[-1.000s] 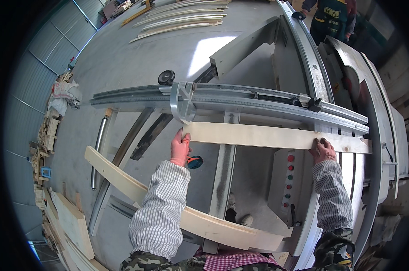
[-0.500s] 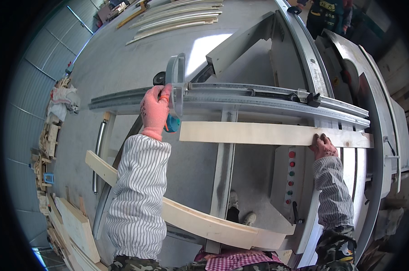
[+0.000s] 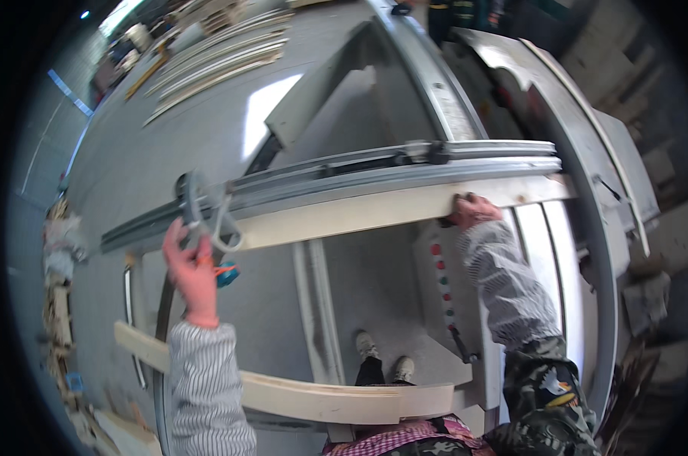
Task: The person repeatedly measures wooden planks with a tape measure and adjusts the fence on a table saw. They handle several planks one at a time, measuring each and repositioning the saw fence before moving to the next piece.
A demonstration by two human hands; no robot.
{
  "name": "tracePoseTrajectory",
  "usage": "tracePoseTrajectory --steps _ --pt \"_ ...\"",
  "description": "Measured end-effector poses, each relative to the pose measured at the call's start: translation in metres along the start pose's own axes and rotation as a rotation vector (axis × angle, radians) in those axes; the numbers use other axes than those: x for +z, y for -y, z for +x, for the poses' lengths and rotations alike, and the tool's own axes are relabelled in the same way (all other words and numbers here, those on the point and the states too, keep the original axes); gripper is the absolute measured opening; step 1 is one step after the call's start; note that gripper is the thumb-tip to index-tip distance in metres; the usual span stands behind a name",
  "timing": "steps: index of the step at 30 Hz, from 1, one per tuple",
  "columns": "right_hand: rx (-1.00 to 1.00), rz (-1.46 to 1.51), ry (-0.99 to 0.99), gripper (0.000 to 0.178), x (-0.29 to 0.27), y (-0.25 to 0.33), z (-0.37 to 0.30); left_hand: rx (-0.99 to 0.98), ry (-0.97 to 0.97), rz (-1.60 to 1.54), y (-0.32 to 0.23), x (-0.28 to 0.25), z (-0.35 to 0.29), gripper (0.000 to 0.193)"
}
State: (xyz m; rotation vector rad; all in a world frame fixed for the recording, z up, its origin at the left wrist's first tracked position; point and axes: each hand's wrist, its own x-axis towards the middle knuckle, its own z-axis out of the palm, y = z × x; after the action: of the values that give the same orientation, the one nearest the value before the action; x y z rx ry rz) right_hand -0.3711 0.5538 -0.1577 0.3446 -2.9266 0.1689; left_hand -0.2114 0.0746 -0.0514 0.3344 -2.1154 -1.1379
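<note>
A long pale wooden board (image 3: 359,214) lies along the metal fence (image 3: 321,182) of a saw table. My right hand (image 3: 475,210), in a reddish glove, grips the board near its right end, fingers curled over it. At the board's left end is a clear plastic stop (image 3: 226,226) mounted on the fence. Just beside this stop, my left hand (image 3: 190,273) in a pink glove has its fingers apart, slightly blurred, holding nothing. A turquoise object (image 3: 227,274) with an orange part shows next to the left fingers; its kind is unclear.
A second, curved board (image 3: 321,399) lies across the frame close to my body. A panel of red and green buttons (image 3: 442,281) stands below my right hand. The saw's long metal table (image 3: 545,129) runs along the right. Strips of wood (image 3: 222,64) lie on the floor far left.
My left hand has let go of the plastic stop and drawn back slightly. The board now lies against the fence, reaching the stop. The whole view has shifted and turned.
</note>
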Motion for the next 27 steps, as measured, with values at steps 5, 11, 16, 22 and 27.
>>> tracePoseTrajectory --steps 5,11,16,22,27 --pt "-0.012 -0.086 -0.009 0.078 -0.022 0.003 -0.007 0.055 0.328 -0.263 -0.006 0.012 -0.03 0.053" --pt "-0.143 -0.067 0.101 0.114 -0.056 0.012 0.007 0.34 0.398 0.122 -0.028 0.043 -0.02 0.054" --pt "-0.249 -0.036 0.229 0.134 -0.054 -0.013 0.033 0.519 0.603 0.264 -0.053 0.091 -0.023 0.059" --pt "-0.467 0.139 -0.077 0.124 -0.03 -0.032 0.033 0.523 0.567 0.733 -0.009 0.137 -0.012 0.059" --pt "-0.527 0.168 -0.106 0.116 -0.023 -0.036 0.033 0.556 0.379 0.826 0.059 0.167 0.001 0.062"
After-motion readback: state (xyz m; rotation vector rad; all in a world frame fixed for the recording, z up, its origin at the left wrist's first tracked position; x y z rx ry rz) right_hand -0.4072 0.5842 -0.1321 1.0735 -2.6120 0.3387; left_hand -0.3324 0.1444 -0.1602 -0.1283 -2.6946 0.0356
